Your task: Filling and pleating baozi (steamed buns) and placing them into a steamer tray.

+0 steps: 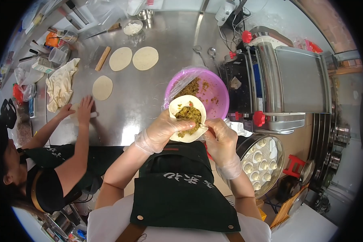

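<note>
A round white dough wrapper lies cupped in my left hand, with a mound of chopped green-brown filling at its middle. My left thumb presses on the filling, and the fingers curl beneath the dough. At the wrapper's right edge, my right hand pinches the rim between thumb and fingertips. Both hands wear clear plastic gloves. Just beyond them stands a pink bowl holding more of the filling, its left side partly covered by plastic film.
A co-worker's hands press a rolling pin at left. Flat dough rounds, a wood-handled tool and a cream cloth lie on the steel table. A roller machine stands right, above a steamer of shaped buns.
</note>
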Motion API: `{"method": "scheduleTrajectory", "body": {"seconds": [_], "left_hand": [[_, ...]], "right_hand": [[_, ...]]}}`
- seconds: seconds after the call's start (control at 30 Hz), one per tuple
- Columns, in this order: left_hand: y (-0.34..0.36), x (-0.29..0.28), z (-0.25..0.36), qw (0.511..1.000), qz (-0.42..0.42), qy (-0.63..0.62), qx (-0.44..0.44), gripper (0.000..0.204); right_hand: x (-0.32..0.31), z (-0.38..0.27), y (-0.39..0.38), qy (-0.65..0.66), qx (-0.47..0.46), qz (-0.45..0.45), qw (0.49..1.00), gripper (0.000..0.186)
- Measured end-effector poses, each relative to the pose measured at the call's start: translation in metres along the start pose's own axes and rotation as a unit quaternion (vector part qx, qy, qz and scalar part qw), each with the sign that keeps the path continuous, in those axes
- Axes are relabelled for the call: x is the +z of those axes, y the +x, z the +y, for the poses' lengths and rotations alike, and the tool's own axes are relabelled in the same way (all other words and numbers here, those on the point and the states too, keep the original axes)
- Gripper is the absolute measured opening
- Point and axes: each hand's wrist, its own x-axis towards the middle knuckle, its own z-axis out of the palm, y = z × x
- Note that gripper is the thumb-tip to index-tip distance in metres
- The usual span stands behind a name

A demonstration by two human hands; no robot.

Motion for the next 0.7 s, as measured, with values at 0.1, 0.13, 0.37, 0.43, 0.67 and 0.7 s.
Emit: {"method": "scheduleTrajectory", "body": {"seconds": [0.1, 0.13, 0.37, 0.43, 0.67, 0.7], "left_hand": [[0.001, -0.001, 0.000, 1.000, 0.004, 0.017, -0.004, 0.043], [0.002, -0.001, 0.000, 1.000, 0.004, 0.019, -0.008, 0.042], [0.007, -0.002, 0.008, 0.993, -0.007, 0.102, -0.058, 0.052], [0.009, -0.002, 0.010, 0.993, -0.021, 0.106, -0.055, 0.049], [0.017, 0.004, 0.010, 0.993, 0.021, 0.098, -0.066, 0.029], [0.018, 0.006, 0.009, 0.993, 0.020, 0.099, -0.067, 0.029]], "right_hand": [[-0.003, -0.005, 0.003, 0.003, -0.001, -0.013, 1.000, 0.027], [-0.002, -0.004, 0.001, 0.003, -0.001, -0.013, 1.000, 0.027], [-0.001, -0.003, 0.001, 0.131, 0.182, -0.019, 0.974, 0.025], [-0.001, 0.000, 0.001, 0.104, 0.149, -0.037, 0.983, 0.025], [0.008, 0.002, -0.002, 0.050, 0.064, 0.014, 0.997, 0.025], [0.009, 0.002, -0.003, 0.114, 0.145, 0.018, 0.983, 0.025]]}}
